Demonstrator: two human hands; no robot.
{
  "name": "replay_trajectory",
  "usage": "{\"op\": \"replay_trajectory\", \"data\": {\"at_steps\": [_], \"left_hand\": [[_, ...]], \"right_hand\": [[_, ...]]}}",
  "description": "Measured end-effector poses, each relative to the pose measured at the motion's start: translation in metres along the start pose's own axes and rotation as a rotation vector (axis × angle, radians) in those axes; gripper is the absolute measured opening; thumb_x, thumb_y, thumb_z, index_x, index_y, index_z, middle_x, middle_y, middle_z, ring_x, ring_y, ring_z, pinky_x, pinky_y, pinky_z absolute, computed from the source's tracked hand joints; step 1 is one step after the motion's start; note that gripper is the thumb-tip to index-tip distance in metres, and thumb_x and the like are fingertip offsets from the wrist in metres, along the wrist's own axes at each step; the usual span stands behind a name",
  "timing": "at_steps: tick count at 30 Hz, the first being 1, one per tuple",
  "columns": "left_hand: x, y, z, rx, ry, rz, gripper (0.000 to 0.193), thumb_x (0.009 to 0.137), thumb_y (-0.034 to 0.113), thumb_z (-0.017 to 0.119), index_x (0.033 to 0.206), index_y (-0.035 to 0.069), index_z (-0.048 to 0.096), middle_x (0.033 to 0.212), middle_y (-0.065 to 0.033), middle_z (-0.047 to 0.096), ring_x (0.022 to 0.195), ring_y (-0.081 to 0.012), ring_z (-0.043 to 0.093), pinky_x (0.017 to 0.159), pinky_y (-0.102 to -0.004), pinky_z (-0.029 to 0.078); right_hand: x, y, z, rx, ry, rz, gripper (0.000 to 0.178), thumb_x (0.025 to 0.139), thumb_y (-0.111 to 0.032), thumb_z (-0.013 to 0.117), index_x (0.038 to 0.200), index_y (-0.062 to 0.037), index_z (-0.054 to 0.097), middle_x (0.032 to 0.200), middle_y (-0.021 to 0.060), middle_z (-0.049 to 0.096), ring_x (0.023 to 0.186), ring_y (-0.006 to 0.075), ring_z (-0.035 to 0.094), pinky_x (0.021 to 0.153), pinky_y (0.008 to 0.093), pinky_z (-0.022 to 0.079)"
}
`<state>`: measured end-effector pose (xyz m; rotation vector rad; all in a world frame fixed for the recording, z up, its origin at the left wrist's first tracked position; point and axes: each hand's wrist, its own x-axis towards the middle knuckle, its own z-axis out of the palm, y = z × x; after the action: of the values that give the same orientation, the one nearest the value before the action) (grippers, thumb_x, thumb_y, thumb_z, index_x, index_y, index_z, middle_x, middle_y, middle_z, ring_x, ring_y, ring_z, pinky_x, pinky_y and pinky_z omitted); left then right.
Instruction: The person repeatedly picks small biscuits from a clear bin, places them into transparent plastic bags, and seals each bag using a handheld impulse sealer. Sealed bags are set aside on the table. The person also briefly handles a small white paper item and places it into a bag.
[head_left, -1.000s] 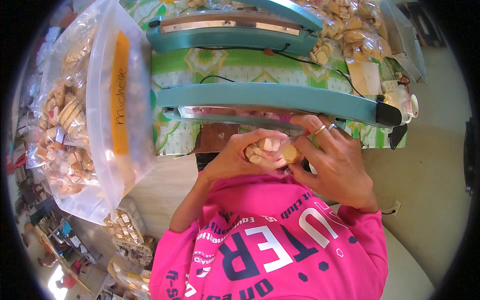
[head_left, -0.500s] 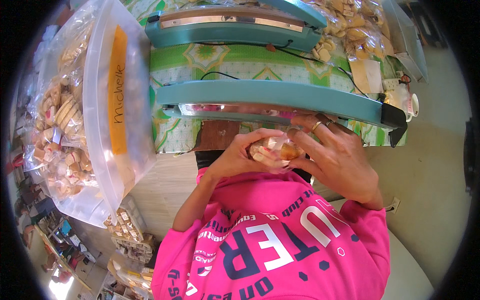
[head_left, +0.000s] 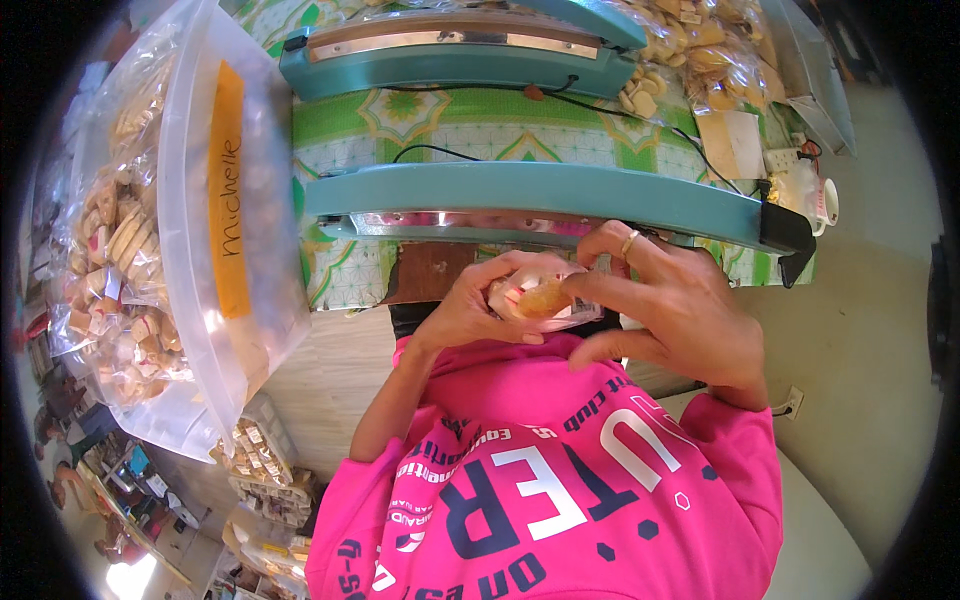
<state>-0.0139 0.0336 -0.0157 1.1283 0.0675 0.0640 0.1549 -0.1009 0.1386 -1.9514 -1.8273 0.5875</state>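
Both hands have drawn slightly nearer the chest. Left hand (head_left: 470,310) and right hand (head_left: 680,310) have their fingers clamped on a small clear packet (head_left: 540,298), just below the teal heat sealer (head_left: 540,200).

The right hand (head_left: 672,305) and left hand (head_left: 470,310) cover most of the small packet (head_left: 545,298), so its contents stay unclear. The near sealer (head_left: 540,195) hides the packet's far edge, and the big bag (head_left: 180,230) blurs at the left rim.
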Motion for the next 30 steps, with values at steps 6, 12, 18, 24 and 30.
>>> {"op": "replay_trajectory", "data": {"at_steps": [6, 12, 18, 24, 30], "left_hand": [[0.0, 0.001, -0.005, -0.062, -0.034, -0.049, 0.065, 0.069, 0.005, 0.086, 0.129, 0.008, 0.059, 0.121, -0.0026, 0.064, 0.11, -0.0127, 0.058, 0.1, -0.03, 0.045], [0.006, -0.002, -0.003, 0.038, -0.017, 0.081, 0.063, 0.07, 0.009, 0.086, 0.127, 0.008, 0.06, 0.118, -0.0028, 0.066, 0.108, -0.0127, 0.059, 0.097, -0.0296, 0.045], [0.005, 0.013, -0.006, -0.054, -0.024, 0.045, 0.058, 0.076, 0.028, 0.084, 0.126, 0.005, 0.063, 0.126, -0.0084, 0.064, 0.111, -0.0161, 0.06, 0.097, -0.0323, 0.047], [0.008, 0.006, 0.008, -0.224, 0.19, 0.202, 0.045, 0.087, 0.044, 0.069, 0.105, 0.002, 0.072, 0.125, -0.0199, 0.063, 0.117, -0.0307, 0.06, 0.1, -0.0441, 0.046], [0.013, 0.016, 0.018, 0.072, 0.439, 0.414, 0.028, 0.096, 0.024, 0.064, 0.099, -0.003, 0.073, 0.102, -0.0172, 0.072, 0.101, -0.0218, 0.066, 0.085, -0.0329, 0.053]], "right_hand": [[-0.001, 0.003, 0.003, 0.049, 0.109, -0.08, 0.039, 0.067, -0.03, 0.082, 0.093, -0.0063, 0.066, 0.109, 0.0055, 0.057, 0.076, 0.0183, 0.058, 0.06, 0.0314, 0.048], [-0.007, -0.003, 0.004, 0.075, 0.072, -0.018, 0.024, 0.074, -0.011, 0.074, 0.093, -0.0063, 0.06, 0.101, 0.0063, 0.055, 0.073, 0.0203, 0.06, 0.061, 0.0359, 0.051], [-0.01, -0.002, 0.017, 0.287, 0.128, -0.033, 0.016, 0.08, -0.002, 0.068, 0.09, -0.0031, 0.056, 0.098, 0.0101, 0.056, 0.075, 0.0263, 0.06, 0.063, 0.038, 0.05], [-0.013, -0.003, 0.025, 0.295, 0.239, 0.031, 0.016, 0.078, -0.004, 0.076, 0.084, -0.0016, 0.062, 0.092, 0.0099, 0.061, 0.078, 0.025, 0.063, 0.065, 0.0353, 0.05], [-0.019, 0.003, 0.023, 0.156, 0.321, 0.061, 0.014, 0.079, 0.0, 0.072, 0.086, -0.002, 0.059, 0.093, 0.0089, 0.058, 0.078, 0.0249, 0.062, 0.064, 0.0337, 0.051]]}}
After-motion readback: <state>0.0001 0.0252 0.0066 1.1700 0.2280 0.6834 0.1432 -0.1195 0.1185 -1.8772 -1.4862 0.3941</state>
